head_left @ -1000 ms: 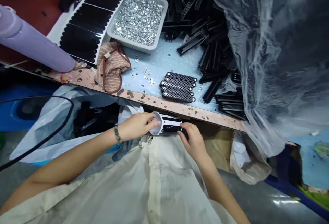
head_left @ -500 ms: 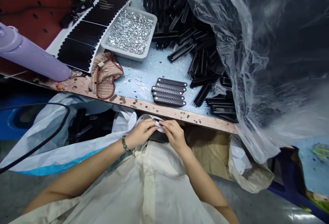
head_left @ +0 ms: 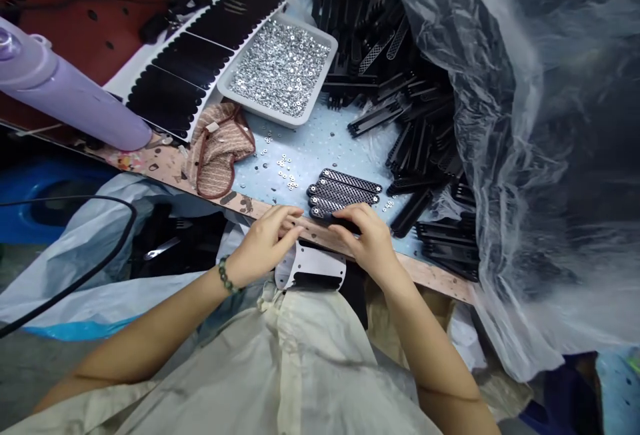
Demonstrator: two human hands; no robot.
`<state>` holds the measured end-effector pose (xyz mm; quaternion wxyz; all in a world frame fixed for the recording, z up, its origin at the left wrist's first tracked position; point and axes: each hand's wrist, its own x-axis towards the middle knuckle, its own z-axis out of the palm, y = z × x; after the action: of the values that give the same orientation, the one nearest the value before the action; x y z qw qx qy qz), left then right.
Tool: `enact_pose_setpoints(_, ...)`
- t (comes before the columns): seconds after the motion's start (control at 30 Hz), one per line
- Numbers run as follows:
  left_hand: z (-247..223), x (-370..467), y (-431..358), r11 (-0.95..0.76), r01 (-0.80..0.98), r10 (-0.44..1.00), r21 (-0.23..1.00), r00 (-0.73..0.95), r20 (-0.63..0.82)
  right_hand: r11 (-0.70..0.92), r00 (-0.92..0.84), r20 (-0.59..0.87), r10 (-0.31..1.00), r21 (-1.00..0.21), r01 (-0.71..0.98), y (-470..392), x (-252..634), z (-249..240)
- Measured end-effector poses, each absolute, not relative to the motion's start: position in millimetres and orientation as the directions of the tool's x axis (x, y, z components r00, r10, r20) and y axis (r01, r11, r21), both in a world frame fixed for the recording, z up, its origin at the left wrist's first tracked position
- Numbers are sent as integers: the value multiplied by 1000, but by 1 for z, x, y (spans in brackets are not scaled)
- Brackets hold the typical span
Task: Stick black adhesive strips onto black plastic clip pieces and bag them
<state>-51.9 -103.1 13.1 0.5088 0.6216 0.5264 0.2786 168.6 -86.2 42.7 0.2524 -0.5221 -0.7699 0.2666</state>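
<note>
Black handles with a patterned surface (head_left: 345, 190) lie side by side in a row near the table's front edge, small metal washers at their ends. My right hand (head_left: 369, 238) has thumb and forefinger around the right part of the nearest handle (head_left: 323, 214); its far end is covered by my fingers. My left hand (head_left: 265, 242) is at the table edge, thumb apart from the fingers, with nothing visible in it. On my lap below lies a curved white backing sheet (head_left: 317, 262) bearing a black sticker strip (head_left: 316, 281).
A grey tray (head_left: 327, 75) full of washers stands behind, with loose washers (head_left: 287, 172) in front. Left are a black sticker sheet (head_left: 193, 55), a striped cloth (head_left: 217, 155) and a purple bottle (head_left: 85, 95). Black parts (head_left: 400, 115) pile up at right beside plastic film (head_left: 515, 155).
Both hands have left the white sheet on my lap, where they were pinching together. They moved apart and forward, the right one onto the nearest handle. The view has shifted slightly.
</note>
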Motion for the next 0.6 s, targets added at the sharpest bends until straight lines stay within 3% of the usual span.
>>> enact_pose_setpoints(0.13,-3,-40,-86,341,72,880,937,326,-345,363,-415,47,909,-579,730,-71,156,33)
enact_pose_setpoints(0.27,-11,-33,-78,482,-99,837,870,345,-425,354,-429,-19,903,-533,768,-67,154,31)
enact_pose_setpoints(0.43,-9,-32,-74,529,-107,814,842,345,-468,337,-428,-40,903,-553,762,-65,153,34)
enact_pose_setpoints(0.6,-13,-29,-72,397,-19,872,918,318,-371,320,-424,-89,901,-524,789,-63,151,36)
